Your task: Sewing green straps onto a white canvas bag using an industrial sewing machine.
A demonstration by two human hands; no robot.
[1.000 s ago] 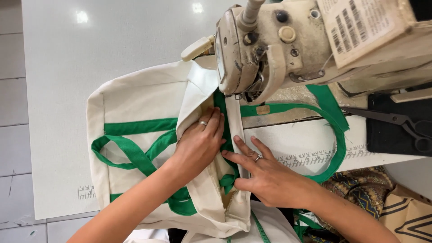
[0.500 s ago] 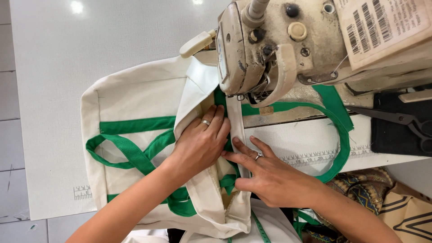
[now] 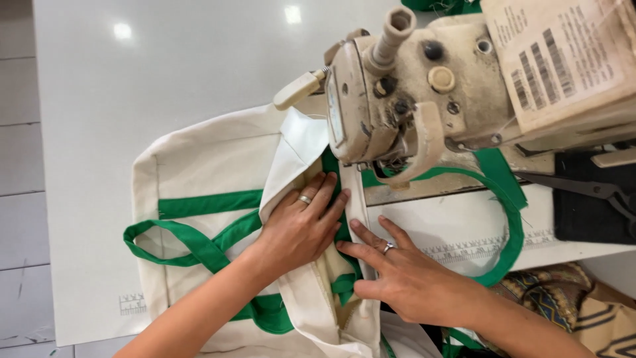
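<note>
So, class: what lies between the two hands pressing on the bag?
In the head view, a narrow cream fabric strip and green trim run between left hand and right hand.

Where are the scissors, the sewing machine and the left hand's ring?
scissors (image 3: 583, 187), head view, on the blades.
sewing machine (image 3: 411, 93), head view, on its head casing.
ring (image 3: 304, 199), head view, on the left hand (image 3: 298, 229) finger.

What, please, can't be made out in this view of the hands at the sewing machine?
- Needle and presser foot: head view, hidden behind the sewing machine head.
- Seam under the left hand and right hand: covered by the palms.
- Cream tote bag, lower part: cut off by the bottom edge.
- Scissors: cut off at the right edge.
</note>
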